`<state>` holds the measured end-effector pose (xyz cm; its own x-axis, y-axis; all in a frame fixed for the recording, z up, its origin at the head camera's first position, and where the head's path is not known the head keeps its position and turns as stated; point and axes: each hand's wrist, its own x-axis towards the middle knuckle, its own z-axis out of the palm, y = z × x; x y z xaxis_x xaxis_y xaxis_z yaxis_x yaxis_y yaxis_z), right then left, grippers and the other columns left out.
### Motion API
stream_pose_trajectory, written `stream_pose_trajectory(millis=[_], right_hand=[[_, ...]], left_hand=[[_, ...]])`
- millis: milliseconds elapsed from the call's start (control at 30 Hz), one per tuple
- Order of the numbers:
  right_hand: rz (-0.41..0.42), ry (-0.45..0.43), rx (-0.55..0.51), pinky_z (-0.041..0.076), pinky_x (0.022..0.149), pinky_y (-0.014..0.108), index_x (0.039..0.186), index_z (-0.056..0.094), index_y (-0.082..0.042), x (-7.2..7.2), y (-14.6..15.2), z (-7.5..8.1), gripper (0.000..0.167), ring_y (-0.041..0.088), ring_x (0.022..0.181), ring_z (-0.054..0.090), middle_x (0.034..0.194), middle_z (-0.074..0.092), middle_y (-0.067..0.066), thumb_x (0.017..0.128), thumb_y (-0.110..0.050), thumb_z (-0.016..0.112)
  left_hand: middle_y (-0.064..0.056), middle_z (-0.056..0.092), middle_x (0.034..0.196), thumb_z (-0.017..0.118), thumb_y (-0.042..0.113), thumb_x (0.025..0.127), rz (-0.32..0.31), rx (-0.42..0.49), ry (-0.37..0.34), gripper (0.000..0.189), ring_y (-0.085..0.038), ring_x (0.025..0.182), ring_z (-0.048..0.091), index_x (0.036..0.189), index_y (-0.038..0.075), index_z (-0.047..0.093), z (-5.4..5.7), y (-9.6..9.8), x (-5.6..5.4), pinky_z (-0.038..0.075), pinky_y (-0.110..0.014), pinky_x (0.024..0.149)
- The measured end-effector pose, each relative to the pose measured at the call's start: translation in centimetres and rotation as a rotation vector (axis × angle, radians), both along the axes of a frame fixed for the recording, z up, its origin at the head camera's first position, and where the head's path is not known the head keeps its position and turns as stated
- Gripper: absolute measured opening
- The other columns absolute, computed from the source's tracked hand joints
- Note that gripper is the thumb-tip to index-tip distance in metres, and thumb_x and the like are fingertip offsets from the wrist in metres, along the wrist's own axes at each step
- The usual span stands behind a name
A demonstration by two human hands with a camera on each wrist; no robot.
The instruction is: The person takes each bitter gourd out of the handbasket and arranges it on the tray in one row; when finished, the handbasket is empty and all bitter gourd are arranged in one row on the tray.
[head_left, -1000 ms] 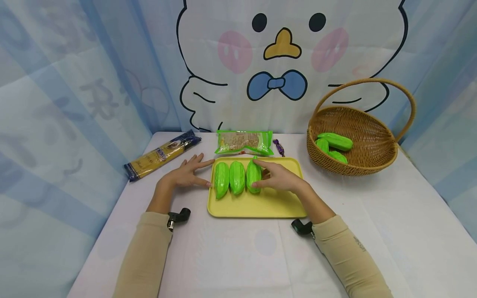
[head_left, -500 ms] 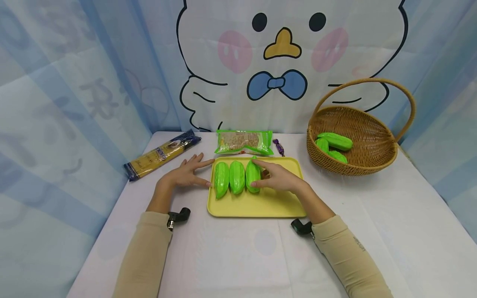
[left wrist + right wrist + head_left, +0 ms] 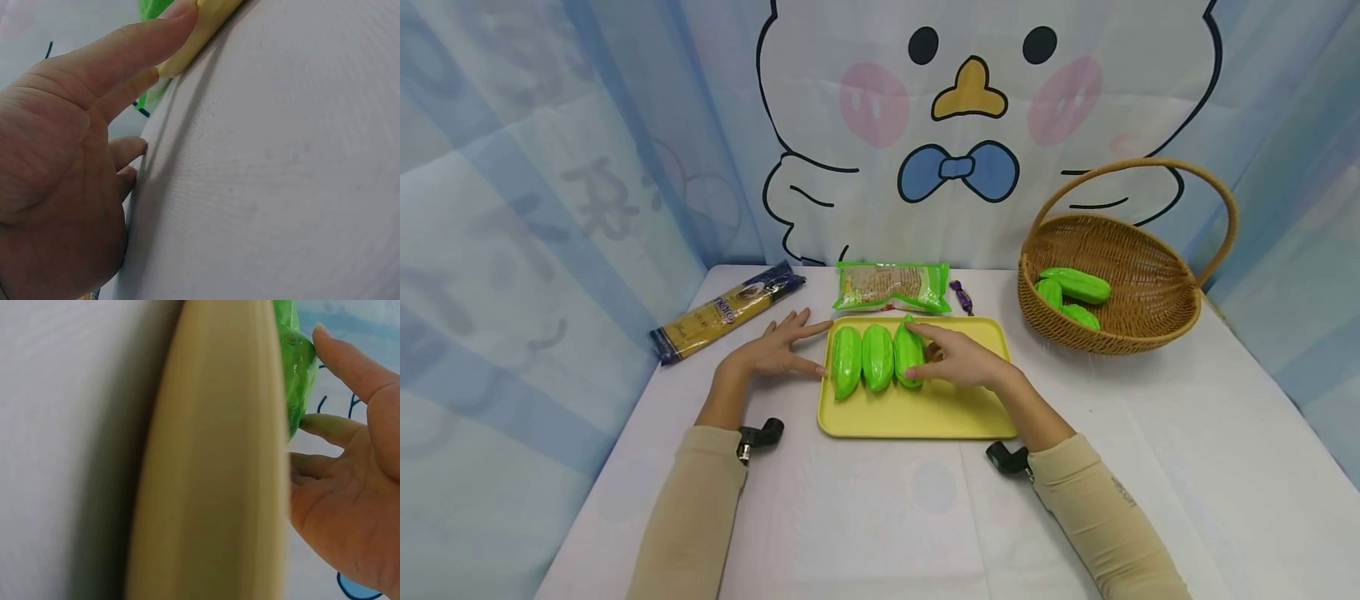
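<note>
Three plump, glossy, bright green cucumber-shaped pieces lie side by side on a yellow tray [image 3: 880, 421], the left one [image 3: 847, 362], the middle one [image 3: 877, 358] and the right one [image 3: 907, 357]. My right hand [image 3: 966, 358] is at the right piece, thumb and index finger spread along its right side and touching it. The right wrist view shows that piece [image 3: 297, 369] partly behind the tray's edge. My left hand [image 3: 778, 348] rests on the table with fingers spread; its thumb and index finger touch the tray's left rim, as in the left wrist view [image 3: 178, 62].
A wicker basket [image 3: 1138, 279] holding several more green pieces stands at the right. Behind the tray lie a green-edged clear packet [image 3: 891, 287] and a purple wrapped candy [image 3: 961, 297]. A gold and blue pasta packet [image 3: 727, 315] lies at the left.
The right green piece has shifted slightly left, towards the middle one, with my right fingers against it. My left hand and the tray stay where they were.
</note>
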<state>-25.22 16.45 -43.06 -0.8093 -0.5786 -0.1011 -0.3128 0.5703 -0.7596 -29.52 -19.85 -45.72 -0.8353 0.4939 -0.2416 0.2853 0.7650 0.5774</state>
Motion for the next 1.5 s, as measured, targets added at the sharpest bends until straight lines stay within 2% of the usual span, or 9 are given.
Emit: stream_pose_trajectory(millis=[267, 467, 667, 800, 967, 1100, 1167, 1367, 1500], right_hand=[[-0.011, 0.011, -0.007, 0.054, 0.103, 0.050, 0.165, 0.031, -0.016, 0.0, 0.2, 0.2, 0.090, 0.031, 0.122, 0.062, 0.165, 0.040, 0.009, 0.093, -0.040, 0.079], [-0.020, 0.055, -0.015, 0.055, 0.104, 0.052, 0.165, 0.033, -0.016, -0.2, 0.9, 0.8, 0.086, 0.036, 0.129, 0.059, 0.168, 0.034, 0.012, 0.095, -0.040, 0.077], [-0.090, 0.171, -0.100, 0.051, 0.110, 0.057, 0.160, 0.042, -0.012, -0.2, 2.4, 2.7, 0.073, 0.041, 0.137, 0.052, 0.165, 0.038, 0.013, 0.098, -0.031, 0.075], [-0.136, 0.265, -0.179, 0.048, 0.112, 0.060, 0.157, 0.047, -0.013, -0.1, 3.8, 4.1, 0.064, 0.038, 0.134, 0.054, 0.162, 0.043, 0.014, 0.100, -0.023, 0.073], [-0.215, 0.332, -0.280, 0.047, 0.113, 0.060, 0.155, 0.051, -0.015, 0.3, 5.6, 5.6, 0.059, 0.034, 0.133, 0.055, 0.158, 0.048, 0.012, 0.100, -0.013, 0.071], [-0.285, 0.383, -0.290, 0.049, 0.112, 0.056, 0.155, 0.051, -0.014, 0.6, 7.0, 6.5, 0.059, 0.031, 0.134, 0.053, 0.157, 0.048, 0.011, 0.099, -0.009, 0.071], [-0.330, 0.407, -0.275, 0.050, 0.112, 0.050, 0.155, 0.051, -0.016, 0.7, 7.7, 6.9, 0.058, 0.026, 0.132, 0.054, 0.156, 0.049, 0.008, 0.100, -0.011, 0.071], [-0.437, 0.447, -0.295, 0.050, 0.105, 0.021, 0.153, 0.053, -0.016, 0.7, 9.4, 7.5, 0.057, 0.008, 0.120, 0.053, 0.153, 0.050, 0.007, 0.099, -0.012, 0.072], [-0.483, 0.470, -0.312, 0.048, 0.102, 0.018, 0.152, 0.054, -0.014, 0.6, 10.6, 7.7, 0.057, 0.013, 0.125, 0.053, 0.154, 0.051, 0.011, 0.099, -0.014, 0.073]], left_hand=[[-0.018, -0.001, 0.176, 0.080, 0.056, 0.084, -0.002, 0.006, 0.002, 0.098, -0.040, 0.162, -0.011, 0.165, 0.028, 0.032, -0.2, 0.0, -0.2, -0.012, -0.063, 0.128], [-0.018, -0.001, 0.176, 0.081, 0.055, 0.084, 0.000, 0.014, -0.004, 0.098, -0.039, 0.162, -0.011, 0.165, 0.027, 0.032, -0.1, 0.0, -0.1, -0.012, -0.062, 0.128], [-0.018, -0.002, 0.176, 0.081, 0.055, 0.084, -0.002, 0.012, -0.002, 0.098, -0.039, 0.162, -0.011, 0.165, 0.027, 0.032, -0.1, 0.0, 0.0, -0.012, -0.063, 0.128], [-0.018, -0.002, 0.176, 0.080, 0.056, 0.085, -0.003, 0.004, 0.001, 0.098, -0.040, 0.162, -0.012, 0.165, 0.028, 0.031, -0.1, 0.0, 0.0, -0.012, -0.063, 0.128], [-0.017, -0.002, 0.176, 0.080, 0.056, 0.085, -0.002, 0.003, 0.003, 0.098, -0.040, 0.162, -0.011, 0.165, 0.028, 0.032, -0.1, 0.0, -0.1, -0.012, -0.063, 0.128], [-0.017, -0.002, 0.176, 0.080, 0.056, 0.084, 0.000, 0.006, 0.003, 0.098, -0.039, 0.162, -0.011, 0.165, 0.028, 0.032, -0.2, 0.0, -0.1, -0.012, -0.062, 0.128], [-0.017, -0.002, 0.176, 0.080, 0.056, 0.085, 0.001, 0.006, 0.003, 0.098, -0.039, 0.162, -0.012, 0.165, 0.028, 0.032, -0.3, -0.1, -0.1, -0.012, -0.062, 0.128], [-0.018, -0.001, 0.176, 0.080, 0.056, 0.085, -0.002, 0.004, 0.002, 0.098, -0.039, 0.162, -0.011, 0.165, 0.028, 0.031, -0.3, -0.1, -0.2, -0.012, -0.062, 0.128], [-0.018, -0.001, 0.176, 0.080, 0.056, 0.085, -0.005, 0.007, 0.004, 0.098, -0.039, 0.162, -0.011, 0.165, 0.028, 0.032, -0.2, -0.1, -0.1, -0.012, -0.062, 0.128]])
